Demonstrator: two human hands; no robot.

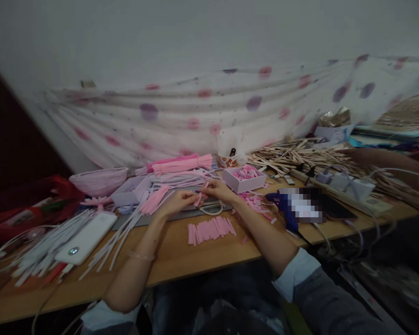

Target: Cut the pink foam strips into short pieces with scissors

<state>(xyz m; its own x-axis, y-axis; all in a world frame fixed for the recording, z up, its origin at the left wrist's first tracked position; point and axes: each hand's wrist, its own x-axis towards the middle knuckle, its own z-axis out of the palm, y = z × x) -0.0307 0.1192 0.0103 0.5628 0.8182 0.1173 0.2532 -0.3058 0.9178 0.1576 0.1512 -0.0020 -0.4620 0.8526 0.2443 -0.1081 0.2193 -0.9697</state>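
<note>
Left hand (182, 201) and right hand (219, 190): each grip pinches a pink strip (198, 200), long axis slanting down-left

Pink strips (211, 230) look matt, the tabletop (181, 258) smooth wood, the spotted drape (230, 116) creased cloth

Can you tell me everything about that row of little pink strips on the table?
The row of pink strips lies flat on the brown wooden table, nearer its front edge than the left hand and right hand. The strips are short, narrow and pale pink, packed side by side with uneven ends, some slanting. They look soft, but the material is unclear. Neither hand touches them.
</note>
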